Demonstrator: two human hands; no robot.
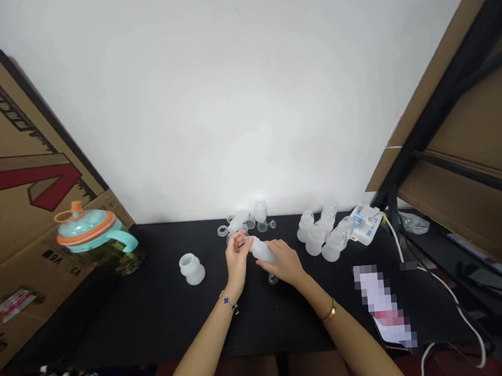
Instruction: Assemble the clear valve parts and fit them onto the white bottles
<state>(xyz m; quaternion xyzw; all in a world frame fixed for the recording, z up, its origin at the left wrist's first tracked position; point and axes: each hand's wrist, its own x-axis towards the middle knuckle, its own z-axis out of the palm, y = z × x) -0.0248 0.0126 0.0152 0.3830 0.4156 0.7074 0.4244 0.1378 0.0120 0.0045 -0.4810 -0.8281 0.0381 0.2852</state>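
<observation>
My right hand [285, 260] is wrapped round a frosted white baby bottle [265, 253], tilted with its neck toward the upper left. My left hand [237, 253] has thumb and fingers pinched together at the bottle's mouth; whatever small part lies between them is too small to make out. Below the right hand a clear cap [272, 278] lies on the table, partly covered. An open-mouthed frosted bottle body [192, 269] stands to the left. Behind my hands are loose clear rings [222, 231] and frosted bottle parts [238, 220].
Several capped bottles [314, 238] stand at the right, beside a white box with blue print [364, 223]. A phone [384, 308] lies nearer on the black table [157, 323]. At left stands a large turquoise-lidded jug [93, 232]. White cables [453, 299] run down the right.
</observation>
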